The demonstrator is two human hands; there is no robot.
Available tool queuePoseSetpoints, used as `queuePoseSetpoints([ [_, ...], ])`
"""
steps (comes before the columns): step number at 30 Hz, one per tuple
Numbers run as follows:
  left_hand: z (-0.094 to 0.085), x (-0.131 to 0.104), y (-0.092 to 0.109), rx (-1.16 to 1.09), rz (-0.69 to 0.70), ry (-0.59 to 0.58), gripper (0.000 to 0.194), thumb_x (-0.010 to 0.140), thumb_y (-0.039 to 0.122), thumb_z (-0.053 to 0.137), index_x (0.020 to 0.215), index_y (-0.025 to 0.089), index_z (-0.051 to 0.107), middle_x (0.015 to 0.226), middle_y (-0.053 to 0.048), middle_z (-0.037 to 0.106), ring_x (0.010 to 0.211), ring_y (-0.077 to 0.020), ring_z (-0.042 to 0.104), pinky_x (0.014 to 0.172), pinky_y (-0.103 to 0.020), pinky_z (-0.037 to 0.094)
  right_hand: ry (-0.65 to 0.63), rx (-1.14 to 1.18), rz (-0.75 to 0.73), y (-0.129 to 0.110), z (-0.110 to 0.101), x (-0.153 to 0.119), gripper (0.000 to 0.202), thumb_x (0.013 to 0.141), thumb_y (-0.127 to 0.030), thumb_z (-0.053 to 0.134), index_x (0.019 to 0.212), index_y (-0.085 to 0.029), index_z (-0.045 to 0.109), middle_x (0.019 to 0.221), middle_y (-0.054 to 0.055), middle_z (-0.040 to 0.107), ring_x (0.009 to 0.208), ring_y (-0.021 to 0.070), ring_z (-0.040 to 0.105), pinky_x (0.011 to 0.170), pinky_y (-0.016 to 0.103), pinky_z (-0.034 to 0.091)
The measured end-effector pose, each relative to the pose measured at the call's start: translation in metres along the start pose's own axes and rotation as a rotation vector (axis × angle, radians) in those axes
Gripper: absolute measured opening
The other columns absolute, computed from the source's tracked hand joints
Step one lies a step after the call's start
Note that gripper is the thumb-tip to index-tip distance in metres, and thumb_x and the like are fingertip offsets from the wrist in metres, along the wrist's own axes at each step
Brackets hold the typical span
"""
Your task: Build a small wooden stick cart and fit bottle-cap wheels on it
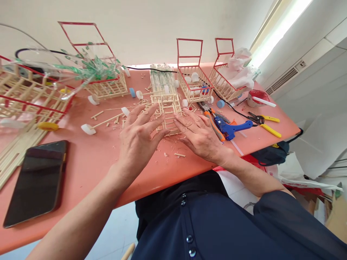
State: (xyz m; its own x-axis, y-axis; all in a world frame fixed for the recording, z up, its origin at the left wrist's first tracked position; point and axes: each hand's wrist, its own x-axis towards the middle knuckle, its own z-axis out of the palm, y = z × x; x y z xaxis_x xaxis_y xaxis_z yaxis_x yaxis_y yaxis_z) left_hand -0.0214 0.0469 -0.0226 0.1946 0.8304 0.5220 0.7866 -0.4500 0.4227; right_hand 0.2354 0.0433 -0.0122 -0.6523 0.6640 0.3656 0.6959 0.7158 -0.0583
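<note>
One wooden-stick basket frame (170, 108) | between left hand (142, 131) and right hand (199, 135), long axis pointing away | both outspread, unclenched

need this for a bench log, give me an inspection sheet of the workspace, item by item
Surface: pink table, strewn with wood scraps.
Job's things: small wooden frame between the hands; red-rimmed baskets behind and to the left.
Clutter: phone at left; blue glue gun, orange-handled pliers, yellow-handled cutters at right.
Hands: left hand and right hand at the frame, fingers extended; how firmly they press, cannot tell.
Cables: black cable runs along the back, then toward the glue gun.
Surroundings: pale wall behind; dark bag beyond the table's right edge.
</note>
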Motion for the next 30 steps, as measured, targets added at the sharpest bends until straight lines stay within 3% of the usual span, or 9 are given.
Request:
queuePoseSetpoints([
  [7, -0.013, 0.006, 0.004, -0.040, 0.019, 0.028, 0.032, 0.111, 0.034, 0.062, 0.135, 0.040, 0.083, 0.156, -0.002, 0.077, 0.151, -0.0339, 0.068, 0.132, -0.064, 0.052, 0.078, 0.024, 0.016, 0.002, -0.004, -0.018, 0.047, 0.120, -0.028, 0.053, 0.165, -0.022, 0.066, 0.177, 0.013, 0.059, 0.171, 0.0297, 0.050, 0.136, 0.054, 0.042],
  [14, -0.009, 0.003, 0.002, -0.044, -0.003, 0.019, 0.023, 0.105, 0.039, 0.074, 0.125, 0.041, 0.086, 0.155, 0.000, 0.078, 0.151, -0.0360, 0.067, 0.133, -0.066, 0.051, 0.005, -0.003, 0.034, -0.005, -0.004, -0.026, 0.051, 0.115, -0.022, 0.064, 0.165, -0.034, 0.066, 0.180, 0.010, 0.056, 0.172, 0.0310, 0.048, 0.136, 0.060, 0.042],
  [25, -0.007, 0.004, 0.002, -0.015, 0.038, 0.026, 0.021, 0.110, 0.039, 0.068, 0.116, 0.039, 0.087, 0.152, 0.000, 0.080, 0.148, -0.0358, 0.070, 0.128, -0.066, 0.055, 0.041, -0.002, 0.007, -0.009, -0.009, -0.022, 0.043, 0.118, -0.029, 0.059, 0.160, -0.027, 0.071, 0.179, 0.011, 0.058, 0.171, 0.0322, 0.048, 0.135, 0.057, 0.042],
  [30, -0.013, 0.008, 0.008, -0.067, 0.055, 0.049, 0.029, 0.113, 0.034, 0.059, 0.123, 0.040, 0.086, 0.148, -0.002, 0.081, 0.146, -0.0315, 0.070, 0.129, -0.062, 0.056, 0.177, 0.067, 0.024, 0.007, -0.020, -0.027, 0.042, 0.120, -0.031, 0.052, 0.155, -0.022, 0.073, 0.165, 0.015, 0.070, 0.158, 0.0288, 0.062, 0.129, 0.051, 0.051],
])
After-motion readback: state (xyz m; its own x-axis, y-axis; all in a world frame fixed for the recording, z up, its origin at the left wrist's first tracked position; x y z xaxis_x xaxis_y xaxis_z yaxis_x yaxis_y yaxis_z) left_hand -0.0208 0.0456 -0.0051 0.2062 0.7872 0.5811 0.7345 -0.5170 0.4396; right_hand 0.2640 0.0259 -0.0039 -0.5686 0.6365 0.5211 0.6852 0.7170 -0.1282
